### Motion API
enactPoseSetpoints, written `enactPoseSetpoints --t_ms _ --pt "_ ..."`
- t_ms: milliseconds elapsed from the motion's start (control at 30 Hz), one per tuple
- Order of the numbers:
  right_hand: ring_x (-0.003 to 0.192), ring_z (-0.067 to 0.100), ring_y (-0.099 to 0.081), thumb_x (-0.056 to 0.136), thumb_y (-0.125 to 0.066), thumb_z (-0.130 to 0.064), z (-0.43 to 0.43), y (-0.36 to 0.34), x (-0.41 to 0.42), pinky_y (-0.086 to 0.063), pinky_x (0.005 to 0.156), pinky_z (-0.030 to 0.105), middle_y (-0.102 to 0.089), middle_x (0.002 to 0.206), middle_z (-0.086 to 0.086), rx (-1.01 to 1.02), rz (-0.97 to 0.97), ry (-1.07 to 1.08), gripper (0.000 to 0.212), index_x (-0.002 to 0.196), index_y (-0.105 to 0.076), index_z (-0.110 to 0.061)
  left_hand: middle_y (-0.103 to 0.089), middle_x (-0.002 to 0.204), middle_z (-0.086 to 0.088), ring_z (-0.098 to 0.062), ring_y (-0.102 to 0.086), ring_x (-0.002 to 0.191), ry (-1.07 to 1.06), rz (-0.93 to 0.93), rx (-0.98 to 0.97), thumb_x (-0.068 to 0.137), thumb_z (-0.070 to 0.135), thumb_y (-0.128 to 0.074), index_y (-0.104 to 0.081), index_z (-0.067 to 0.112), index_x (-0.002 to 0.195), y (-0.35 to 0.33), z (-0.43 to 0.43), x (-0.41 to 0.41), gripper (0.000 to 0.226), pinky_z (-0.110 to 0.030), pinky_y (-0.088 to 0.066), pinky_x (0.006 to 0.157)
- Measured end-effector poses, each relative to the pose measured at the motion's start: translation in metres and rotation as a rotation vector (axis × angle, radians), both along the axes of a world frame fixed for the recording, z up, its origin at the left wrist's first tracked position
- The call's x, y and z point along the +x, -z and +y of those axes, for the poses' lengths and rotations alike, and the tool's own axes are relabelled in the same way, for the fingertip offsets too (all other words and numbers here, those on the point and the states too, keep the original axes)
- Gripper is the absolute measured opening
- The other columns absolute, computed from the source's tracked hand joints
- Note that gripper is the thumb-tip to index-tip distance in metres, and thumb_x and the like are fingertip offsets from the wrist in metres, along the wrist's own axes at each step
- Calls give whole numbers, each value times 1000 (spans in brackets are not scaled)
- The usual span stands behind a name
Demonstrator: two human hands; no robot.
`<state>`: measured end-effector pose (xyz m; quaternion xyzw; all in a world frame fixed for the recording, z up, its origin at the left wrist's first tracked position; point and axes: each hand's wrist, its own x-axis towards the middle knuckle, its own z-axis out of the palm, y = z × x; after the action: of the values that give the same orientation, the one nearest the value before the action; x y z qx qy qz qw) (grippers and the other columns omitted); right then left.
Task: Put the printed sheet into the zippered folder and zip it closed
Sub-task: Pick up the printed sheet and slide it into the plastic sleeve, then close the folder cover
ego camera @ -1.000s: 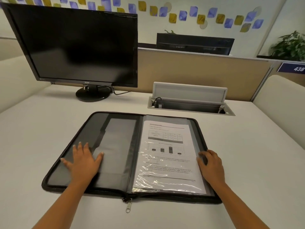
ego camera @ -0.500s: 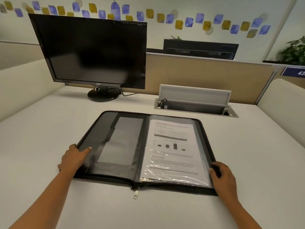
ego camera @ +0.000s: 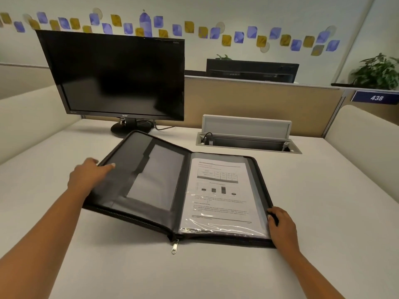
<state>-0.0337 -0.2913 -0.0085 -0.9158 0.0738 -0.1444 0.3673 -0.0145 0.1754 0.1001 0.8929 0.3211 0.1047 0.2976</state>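
On the surface (ego camera: 323,190), the printed sheet (ego camera: 218,190) sits sleeved in the zippered folder (ego camera: 184,190), whose tilted-up left cover (ego camera: 138,180) the left hand (ego camera: 88,175) grips while the right hand (ego camera: 282,225) clasps the right edge, so closing seems in hand, with zipping next.

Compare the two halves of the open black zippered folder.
The left half is raised off the white desk, gripped by the left hand; the right half lies flat, held by the right hand. The left half shows grey pockets; the right half holds the white printed sheet. Both have black zipper edging.
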Motion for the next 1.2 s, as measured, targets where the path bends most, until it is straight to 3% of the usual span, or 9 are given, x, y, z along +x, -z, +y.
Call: enactPoseSetpoints --t_ms 167,333,433,567,667,767,933,1100,1200 --pt "117 33 -50 90 -51 -7 -2 -5 1 -39 103 40 -55 128 19 24 71 -22 27 116 -57 0 -49 132 -19 -38 -45 119 82 -71 -30 80 55 -59 -47 13 127 -59 -23 0 64 -49 -38 97" --pt "120 30 -48 90 -52 -12 14 -26 1 -41 104 42 -53 131 16 55 -13 -34 30 119 -55 -4 -59 111 -7 -24 -56 93 294 -355 -220 82 50 -59 -57 16 114 -108 -61 -11 47 -35 -46 75" --pt "114 22 -53 90 -54 -16 41 -52 -5 -44 96 32 -56 126 9 198 -125 -146 29 118 -55 -10 -61 91 2 -15 -58 77 469 -501 -394 88 44 -52 -56 19 103 -122 -98 -20 30 -26 -45 61" --pt "97 -3 -55 91 -50 -25 77 -86 -19 -46 76 6 -54 119 -7 375 -160 -355 31 122 -52 -18 -60 92 6 -9 -59 80 628 -584 -490 95 36 -42 -56 20 104 -109 -148 -26 23 -23 -50 58" --pt "110 7 -55 86 -45 -40 91 -102 -29 -50 90 20 -51 129 -7 572 -174 -457 42 125 -48 -25 -61 98 8 -1 -61 80 804 -449 -486 96 31 -39 -54 21 115 -82 -171 -27 26 -24 -55 63" --pt "111 7 -58 85 -42 -52 92 -112 -35 -54 85 22 -51 128 -16 830 -212 -492 36 119 -46 -41 -60 107 5 -4 -58 90 967 -196 -414 93 29 -47 -54 24 119 -48 -180 -24 28 -21 -50 69" --pt "110 13 -59 77 -50 -53 72 -99 -35 -53 89 29 -61 120 -6 1008 -202 -239 44 117 -51 -35 -58 127 -3 -12 -53 110 1061 90 -185 89 29 -57 -55 17 125 15 -178 -20 37 -18 -38 86" --pt "103 19 -61 87 -59 -27 41 -60 -40 -48 95 36 -66 111 2 898 -93 119 16 103 -60 -25 -47 139 3 -11 -42 122 1097 119 -55 87 22 -61 -55 20 124 53 -166 -21 38 -18 -31 95" --pt "92 25 -60 87 -60 -23 31 -42 -44 -48 85 34 -66 101 10 757 -11 237 2 86 -60 -20 -43 141 6 -11 -39 127 1100 124 -19 86 19 -63 -55 23 124 62 -157 -22 39 -22 -31 101"
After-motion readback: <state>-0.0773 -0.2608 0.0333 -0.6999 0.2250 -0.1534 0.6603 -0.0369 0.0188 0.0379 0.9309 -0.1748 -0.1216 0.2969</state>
